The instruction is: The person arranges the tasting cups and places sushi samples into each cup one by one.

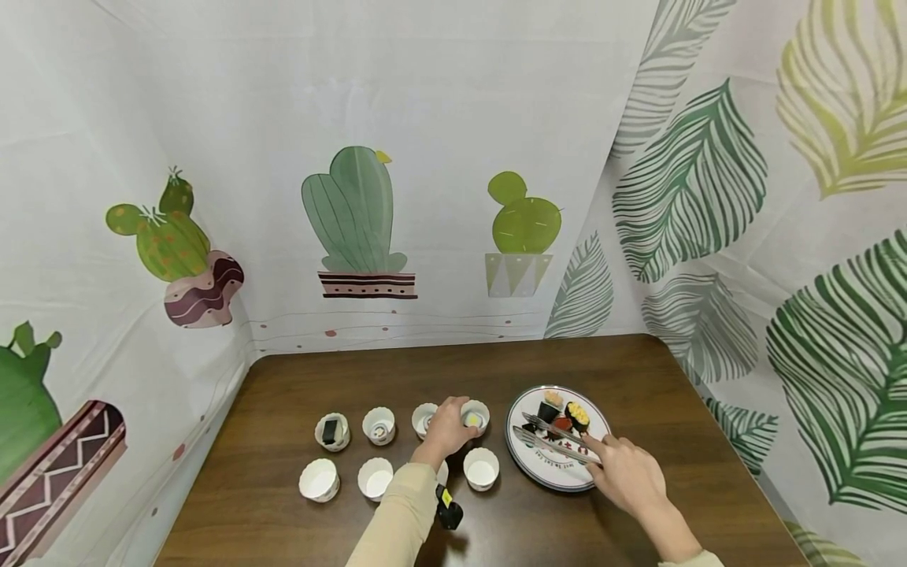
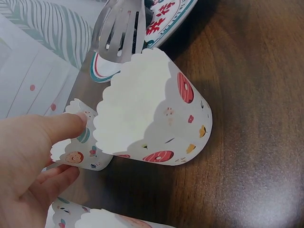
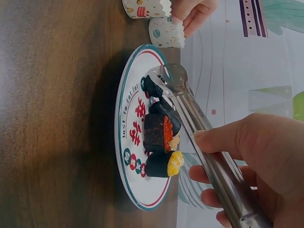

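Observation:
My left hand pinches a white scalloped paper cup at the right end of the back row. In the left wrist view, the thumb lies over that cup's outside and the other fingers are on its lower side. My right hand grips metal tongs over a round plate. Sushi pieces topped with yellow and orange-red sit on the plate. By the tongs' tips lies a dark piece; whether they clasp it I cannot tell.
More paper cups stand in two rows; the back left cup holds a black-wrapped piece. Another cup stands in front of the pinched one, near the plate. A black device is beside my left forearm. Printed cloth hangs behind the table.

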The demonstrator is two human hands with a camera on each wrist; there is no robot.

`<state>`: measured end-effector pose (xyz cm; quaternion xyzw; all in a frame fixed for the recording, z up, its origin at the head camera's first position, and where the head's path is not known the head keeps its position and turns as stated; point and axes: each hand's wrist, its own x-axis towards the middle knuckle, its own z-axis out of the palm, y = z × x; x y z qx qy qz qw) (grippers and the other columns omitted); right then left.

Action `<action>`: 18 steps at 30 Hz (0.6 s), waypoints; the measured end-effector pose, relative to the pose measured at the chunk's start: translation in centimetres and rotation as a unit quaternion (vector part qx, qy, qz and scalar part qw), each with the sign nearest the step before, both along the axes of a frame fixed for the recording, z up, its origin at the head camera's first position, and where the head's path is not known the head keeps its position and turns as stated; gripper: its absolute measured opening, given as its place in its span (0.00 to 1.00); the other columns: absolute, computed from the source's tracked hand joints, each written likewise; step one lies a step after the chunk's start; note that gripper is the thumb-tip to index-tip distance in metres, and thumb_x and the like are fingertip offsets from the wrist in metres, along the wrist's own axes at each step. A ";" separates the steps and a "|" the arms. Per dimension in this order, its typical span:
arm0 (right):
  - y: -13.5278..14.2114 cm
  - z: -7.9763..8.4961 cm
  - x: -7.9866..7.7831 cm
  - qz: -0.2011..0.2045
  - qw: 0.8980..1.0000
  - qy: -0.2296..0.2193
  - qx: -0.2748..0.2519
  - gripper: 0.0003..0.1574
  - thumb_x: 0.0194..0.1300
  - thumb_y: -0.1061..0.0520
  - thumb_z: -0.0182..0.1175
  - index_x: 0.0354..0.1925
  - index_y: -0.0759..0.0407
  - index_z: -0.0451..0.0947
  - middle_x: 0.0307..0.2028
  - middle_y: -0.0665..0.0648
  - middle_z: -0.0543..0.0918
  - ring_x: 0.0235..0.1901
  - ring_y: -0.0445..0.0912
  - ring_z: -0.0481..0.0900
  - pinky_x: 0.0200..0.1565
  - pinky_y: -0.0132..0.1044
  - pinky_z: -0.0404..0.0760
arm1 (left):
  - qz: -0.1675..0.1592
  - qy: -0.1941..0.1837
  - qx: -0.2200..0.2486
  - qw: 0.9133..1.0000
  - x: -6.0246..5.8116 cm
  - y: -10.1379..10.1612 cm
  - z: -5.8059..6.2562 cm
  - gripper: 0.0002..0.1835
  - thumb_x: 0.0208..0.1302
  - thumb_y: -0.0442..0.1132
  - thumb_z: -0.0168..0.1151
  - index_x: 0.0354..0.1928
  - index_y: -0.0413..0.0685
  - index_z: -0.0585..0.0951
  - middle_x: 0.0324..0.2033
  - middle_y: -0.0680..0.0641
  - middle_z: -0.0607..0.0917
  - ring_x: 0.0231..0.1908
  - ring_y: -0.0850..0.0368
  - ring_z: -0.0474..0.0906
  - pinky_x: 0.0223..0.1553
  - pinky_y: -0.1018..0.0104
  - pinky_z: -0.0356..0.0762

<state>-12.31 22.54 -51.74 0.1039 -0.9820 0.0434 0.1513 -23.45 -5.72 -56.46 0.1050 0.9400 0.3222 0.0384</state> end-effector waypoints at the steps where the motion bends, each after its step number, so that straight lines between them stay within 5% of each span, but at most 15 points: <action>1: 0.0 0.0 0.1 0.000 1.000 -0.002 -0.001 0.24 0.44 0.52 0.66 0.45 0.51 0.82 0.30 0.53 0.81 0.31 0.51 0.79 0.26 0.44 0.75 | 0.000 0.000 0.001 1.000 0.0 0.0 0.0 0.33 0.47 0.39 0.70 0.57 0.39 0.72 0.53 0.39 0.75 0.52 0.43 0.73 0.49 0.50 0.71; 8: 0.3 0.1 0.7 -0.007 1.000 -0.019 -0.010 0.22 0.45 0.52 0.65 0.43 0.50 0.81 0.32 0.54 0.82 0.32 0.51 0.79 0.27 0.45 0.75 | -0.008 0.017 -0.002 1.000 0.2 0.0 0.1 0.31 0.47 0.38 0.69 0.56 0.37 0.73 0.51 0.38 0.75 0.49 0.43 0.74 0.46 0.51 0.73; 18: 0.7 -0.3 0.9 -0.012 1.000 -0.023 -0.011 0.21 0.45 0.53 0.66 0.43 0.53 0.81 0.30 0.54 0.81 0.31 0.52 0.79 0.26 0.44 0.75 | -0.002 -0.006 0.005 1.000 -0.3 0.0 -0.6 0.34 0.47 0.41 0.70 0.58 0.40 0.72 0.54 0.39 0.75 0.52 0.45 0.73 0.49 0.51 0.72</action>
